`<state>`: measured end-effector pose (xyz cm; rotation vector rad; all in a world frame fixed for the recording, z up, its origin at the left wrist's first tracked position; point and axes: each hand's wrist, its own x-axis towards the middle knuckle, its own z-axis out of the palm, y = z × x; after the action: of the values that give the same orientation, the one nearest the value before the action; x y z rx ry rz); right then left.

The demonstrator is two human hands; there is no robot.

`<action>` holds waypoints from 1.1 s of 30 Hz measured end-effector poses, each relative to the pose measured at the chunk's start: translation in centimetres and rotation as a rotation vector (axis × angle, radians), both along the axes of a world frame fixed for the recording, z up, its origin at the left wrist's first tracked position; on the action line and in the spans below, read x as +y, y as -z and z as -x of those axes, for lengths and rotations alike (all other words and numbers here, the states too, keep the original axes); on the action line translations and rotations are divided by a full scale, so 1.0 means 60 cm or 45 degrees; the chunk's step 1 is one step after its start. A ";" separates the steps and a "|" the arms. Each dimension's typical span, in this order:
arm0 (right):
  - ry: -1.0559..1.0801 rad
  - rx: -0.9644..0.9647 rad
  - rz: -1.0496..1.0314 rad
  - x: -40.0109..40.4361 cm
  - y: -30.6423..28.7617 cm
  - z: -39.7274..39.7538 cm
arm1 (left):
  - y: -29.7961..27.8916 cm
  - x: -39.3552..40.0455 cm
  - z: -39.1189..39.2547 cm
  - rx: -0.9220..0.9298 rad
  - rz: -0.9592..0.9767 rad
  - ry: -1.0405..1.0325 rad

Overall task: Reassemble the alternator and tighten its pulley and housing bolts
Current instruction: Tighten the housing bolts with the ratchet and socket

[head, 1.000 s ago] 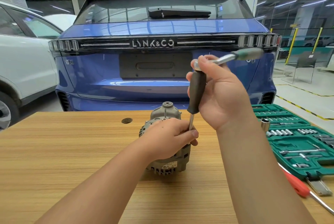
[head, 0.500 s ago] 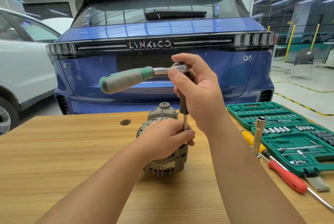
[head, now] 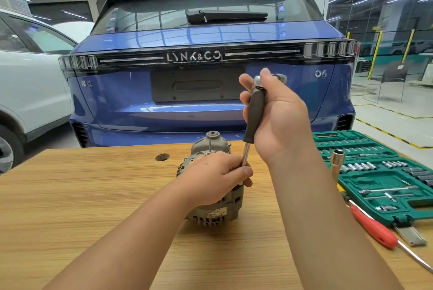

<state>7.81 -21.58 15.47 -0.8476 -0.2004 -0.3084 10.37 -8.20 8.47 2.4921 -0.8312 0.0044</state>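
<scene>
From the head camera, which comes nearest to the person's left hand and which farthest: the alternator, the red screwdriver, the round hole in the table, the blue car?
From the left hand:
1. Alternator, directly under it, touching.
2. Round hole, on the table to its left.
3. Red screwdriver, far right.
4. Blue car, beyond the table.

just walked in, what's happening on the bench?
A person is working on an alternator standing on the wooden table. The left hand steadies the housing and pinches the metal shaft of a black-handled driver standing on it. The right hand grips the handle and a ratchet head at its top. An open green socket set and a red-handled screwdriver lie to the right.
</scene>
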 end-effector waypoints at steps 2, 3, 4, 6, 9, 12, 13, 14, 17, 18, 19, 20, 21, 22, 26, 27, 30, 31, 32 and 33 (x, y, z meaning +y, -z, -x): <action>-0.121 -0.009 0.018 0.003 -0.002 0.005 | 0.002 0.001 -0.001 0.004 0.014 -0.006; -0.203 -0.031 0.025 0.003 -0.004 0.009 | 0.002 0.002 -0.001 0.003 0.026 -0.010; -0.268 -0.061 0.019 0.004 -0.004 0.012 | 0.003 0.003 -0.001 0.001 0.036 -0.013; -0.277 -0.153 0.016 0.012 -0.001 0.011 | 0.003 0.002 -0.001 -0.005 0.039 -0.018; 0.269 -0.413 0.365 0.031 0.009 0.008 | 0.003 0.001 0.002 -0.023 0.018 -0.017; 0.640 -0.643 0.939 0.038 0.022 0.007 | 0.002 0.001 0.004 -0.061 0.025 0.015; 0.619 -0.639 1.039 0.037 0.024 0.007 | 0.002 0.002 0.004 -0.052 0.044 0.021; 0.530 -0.603 1.074 0.036 0.025 0.009 | 0.002 0.002 0.004 -0.043 0.060 0.023; 0.326 -0.524 1.008 0.033 0.022 0.010 | 0.001 0.001 0.006 -0.020 0.041 0.013; 0.338 -0.521 1.007 0.031 0.022 0.010 | 0.001 0.001 0.005 -0.009 0.030 0.007; 0.366 -0.530 1.013 0.029 0.021 0.009 | 0.001 0.001 0.004 0.007 0.027 0.002; 0.398 -0.544 1.010 0.028 0.020 0.009 | 0.001 0.001 0.004 0.022 0.029 -0.003; 0.437 -0.554 0.984 0.027 0.019 0.009 | 0.001 0.001 0.003 0.029 0.029 -0.006; 0.481 -0.549 0.932 0.026 0.017 0.010 | 0.001 0.002 0.004 0.025 0.025 -0.004; 0.757 -0.411 0.747 0.026 0.016 0.011 | 0.003 0.004 0.003 -0.016 0.005 0.018; 0.768 -0.353 0.683 0.024 0.014 0.011 | 0.004 0.004 0.002 -0.024 -0.004 0.022; 0.298 -0.144 0.251 0.013 0.001 0.017 | 0.004 0.004 -0.001 -0.016 -0.008 0.018; 0.108 -0.095 0.164 0.006 -0.003 0.017 | 0.003 0.004 -0.001 -0.013 -0.005 0.013; -0.019 -0.056 0.141 0.001 -0.006 0.018 | 0.003 0.004 -0.002 -0.014 -0.002 0.009; -0.093 -0.029 0.133 -0.003 -0.006 0.018 | 0.003 0.004 -0.002 -0.015 0.000 0.007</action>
<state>6.70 -21.76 15.84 -0.9377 -0.2700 -0.2407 10.47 -7.99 8.29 2.4924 -0.8433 0.0173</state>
